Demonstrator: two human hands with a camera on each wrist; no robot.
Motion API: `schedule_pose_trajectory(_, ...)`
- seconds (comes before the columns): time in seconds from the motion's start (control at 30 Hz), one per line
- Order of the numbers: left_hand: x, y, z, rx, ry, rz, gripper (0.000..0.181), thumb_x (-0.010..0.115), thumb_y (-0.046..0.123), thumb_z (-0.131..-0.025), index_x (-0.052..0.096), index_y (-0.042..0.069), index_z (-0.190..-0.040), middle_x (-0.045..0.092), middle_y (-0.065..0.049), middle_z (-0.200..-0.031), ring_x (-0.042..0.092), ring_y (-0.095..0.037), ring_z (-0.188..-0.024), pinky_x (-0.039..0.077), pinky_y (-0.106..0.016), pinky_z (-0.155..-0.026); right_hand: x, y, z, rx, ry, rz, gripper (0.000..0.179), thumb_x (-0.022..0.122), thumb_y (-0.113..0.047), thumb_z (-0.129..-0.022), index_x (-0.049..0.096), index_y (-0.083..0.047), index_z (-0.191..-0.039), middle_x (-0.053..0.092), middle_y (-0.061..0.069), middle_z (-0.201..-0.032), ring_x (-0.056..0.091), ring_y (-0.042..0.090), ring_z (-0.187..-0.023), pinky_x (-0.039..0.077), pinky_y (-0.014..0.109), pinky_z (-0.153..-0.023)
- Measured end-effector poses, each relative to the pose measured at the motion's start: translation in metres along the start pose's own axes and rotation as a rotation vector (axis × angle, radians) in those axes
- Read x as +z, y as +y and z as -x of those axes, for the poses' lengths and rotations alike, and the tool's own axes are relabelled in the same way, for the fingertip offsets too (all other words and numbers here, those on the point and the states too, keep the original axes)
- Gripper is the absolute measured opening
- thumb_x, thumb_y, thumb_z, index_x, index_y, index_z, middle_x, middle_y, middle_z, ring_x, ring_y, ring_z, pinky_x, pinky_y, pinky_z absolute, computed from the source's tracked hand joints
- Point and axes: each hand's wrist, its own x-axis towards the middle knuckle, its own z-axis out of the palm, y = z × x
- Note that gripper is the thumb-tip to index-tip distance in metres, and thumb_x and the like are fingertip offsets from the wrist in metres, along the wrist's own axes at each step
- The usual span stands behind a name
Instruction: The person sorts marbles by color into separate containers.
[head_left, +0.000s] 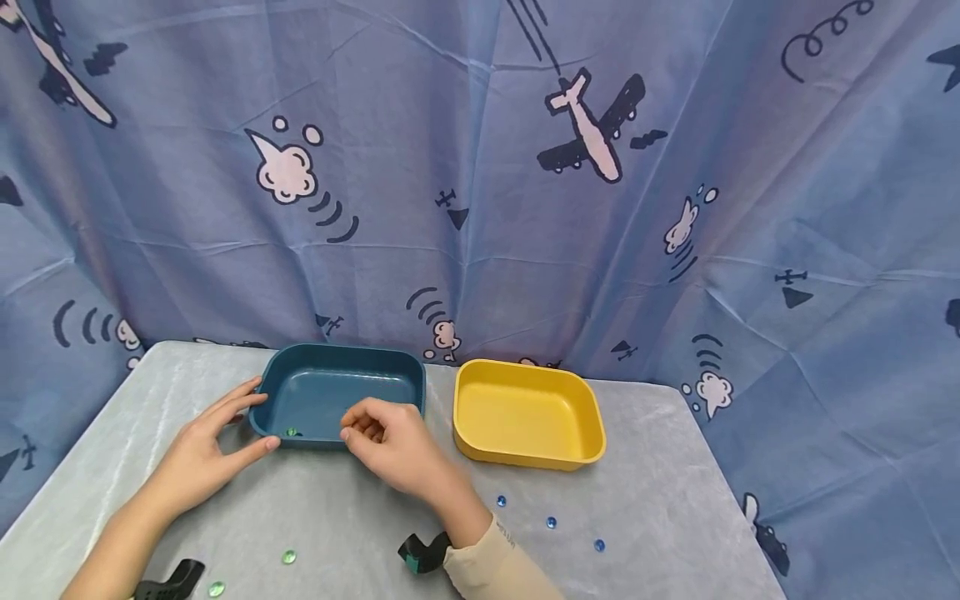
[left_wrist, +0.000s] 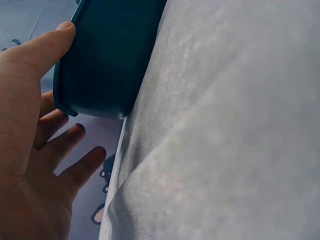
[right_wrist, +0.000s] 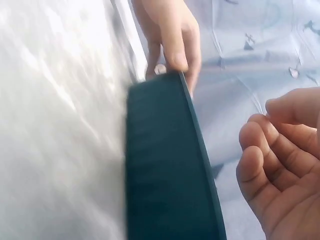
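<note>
A dark teal tray (head_left: 330,441) stands toward the back left of the cloth-covered table. My left hand (head_left: 201,454) holds its left end, thumb at the front corner and fingers spread along the left side. Inside the tray, near its front left corner, lies a green glass bead (head_left: 292,432). Over the tray's front right rim hovers my right hand (head_left: 401,446), fingers curled and thumb tip close against the index finger (right_wrist: 262,122). I cannot tell whether something small is hidden between those fingertips.
To the right stands a yellow tray (head_left: 525,417). In front of it lie several small blue glass beads (head_left: 551,522). Two green glass beads (head_left: 288,557) lie near the front, between my wrists. An airplane-print curtain (head_left: 480,208) hangs behind the table.
</note>
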Motion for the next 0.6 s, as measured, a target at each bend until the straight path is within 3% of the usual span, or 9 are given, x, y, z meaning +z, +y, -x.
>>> schedule_pose_trajectory(0.17,-0.002,0.003,0.0,-0.013,-0.014,0.008,0.067,0.091,0.036,-0.093,0.064,0.011,-0.15,0.047,-0.008,-0.169,0.059,-0.031,-0.133,0.042,-0.004,-0.098,0.017,-0.006,0.006,-0.04,-0.105,0.015,0.006,0.071,-0.01,-0.106,0.076,-0.01,-0.11,0.07,-0.009,-0.089,0.057,-0.006,-0.075,0.058,0.014,-0.065)
schedule_pose_trajectory(0.3,-0.003,0.004,-0.001,-0.018,-0.013,0.029,0.067,0.092,0.034,-0.093,0.065,0.011,-0.149,0.047,-0.008,-0.17,0.058,-0.038,-0.134,0.04,-0.002,-0.098,0.029,-0.009,0.011,-0.038,-0.173,0.024,0.009,0.07,-0.011,-0.108,0.076,-0.007,-0.113,0.068,-0.01,-0.09,0.056,-0.008,-0.077,0.057,0.012,-0.068)
schedule_pose_trajectory(0.43,-0.003,0.003,-0.002,-0.011,-0.009,0.029,0.066,0.092,0.034,-0.093,0.065,0.01,-0.149,0.048,-0.008,-0.169,0.058,-0.03,-0.135,0.038,-0.001,-0.098,0.042,-0.011,0.016,-0.038,-0.224,0.026,0.01,0.071,-0.01,-0.107,0.076,-0.006,-0.114,0.068,-0.01,-0.09,0.056,-0.011,-0.078,0.057,0.01,-0.07)
schedule_pose_trajectory(0.6,-0.002,0.0,-0.001,0.009,-0.007,0.028,0.065,0.091,0.034,-0.094,0.065,0.008,-0.149,0.048,-0.011,-0.168,0.054,-0.006,-0.135,0.038,0.0,-0.099,0.057,-0.009,0.021,-0.029,-0.29,0.066,0.008,0.072,-0.011,-0.106,0.077,-0.009,-0.113,0.068,-0.014,-0.089,0.055,-0.015,-0.077,0.055,0.006,-0.071)
